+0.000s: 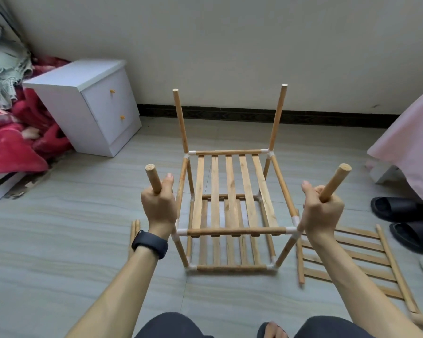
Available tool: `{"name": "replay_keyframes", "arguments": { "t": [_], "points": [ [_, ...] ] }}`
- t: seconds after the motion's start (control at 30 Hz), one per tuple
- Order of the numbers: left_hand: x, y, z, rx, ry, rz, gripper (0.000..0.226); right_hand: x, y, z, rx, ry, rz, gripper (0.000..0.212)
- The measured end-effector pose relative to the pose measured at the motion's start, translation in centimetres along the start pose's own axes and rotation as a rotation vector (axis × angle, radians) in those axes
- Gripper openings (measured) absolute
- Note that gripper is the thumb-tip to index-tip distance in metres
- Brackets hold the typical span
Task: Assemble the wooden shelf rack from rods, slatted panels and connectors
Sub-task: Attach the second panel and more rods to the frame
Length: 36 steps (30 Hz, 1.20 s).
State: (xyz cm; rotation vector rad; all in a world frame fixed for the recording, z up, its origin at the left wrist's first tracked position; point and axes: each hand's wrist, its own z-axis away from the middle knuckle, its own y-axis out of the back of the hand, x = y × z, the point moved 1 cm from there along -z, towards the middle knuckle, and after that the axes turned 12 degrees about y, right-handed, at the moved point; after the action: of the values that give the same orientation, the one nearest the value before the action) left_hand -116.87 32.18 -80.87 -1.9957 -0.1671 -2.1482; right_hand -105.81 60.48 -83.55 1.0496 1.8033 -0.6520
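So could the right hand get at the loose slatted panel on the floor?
Probably yes: the loose slatted panel lies uncovered close to the right hand. But that hand grips an upright rod, so it would have to let go first.

Left hand [159, 206] grips left rod [153, 178], right hand [321, 213] right rod [334, 182], arms extended.
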Motion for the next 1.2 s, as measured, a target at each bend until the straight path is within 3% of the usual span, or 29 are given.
{"name": "replay_keyframes", "arguments": {
  "t": [0.43,0.57,0.63,0.77,0.87,0.97,1.07,1.2],
  "points": [
    [-0.6,0.2,-0.3,-0.063,-0.05,-0.014,0.047,-0.5,-0.4,-0.2,-0.002,-0.009,-0.001,0.036],
    [-0.5,1.2,-0.3,-0.147,-0.017,-0.146,0.047,0.9,1.0,1.4,-0.153,-0.058,0.263,0.028],
    [-1.4,2.7,-0.3,-0.209,-0.057,-0.346,0.043,2.4,1.7,3.7,-0.178,-0.111,0.418,0.038],
    [-6.4,8.7,0.0,-0.172,-0.049,-0.551,0.049,3.1,1.8,9.4,-0.145,-0.133,0.398,0.067],
    [-11.1,14.8,-0.1,-0.014,0.139,-0.624,0.043,2.6,-0.6,12.4,-0.352,0.022,0.44,0.063],
    [-15.8,20.7,0.2,0.071,0.36,-0.877,0.041,1.0,-4.9,14.2,-0.682,0.394,0.506,0.061],
    [-19.9,24.5,1.7,-0.043,0.602,-1.107,0.049,0.3,-10.2,15.0,-1.025,0.761,0.649,0.078],
    [-23.2,25.4,3.6,-0.252,0.751,-1.276,0.06,1.0,-16.3,15.9,-1.335,0.838,0.826,0.096]
  ]
}}
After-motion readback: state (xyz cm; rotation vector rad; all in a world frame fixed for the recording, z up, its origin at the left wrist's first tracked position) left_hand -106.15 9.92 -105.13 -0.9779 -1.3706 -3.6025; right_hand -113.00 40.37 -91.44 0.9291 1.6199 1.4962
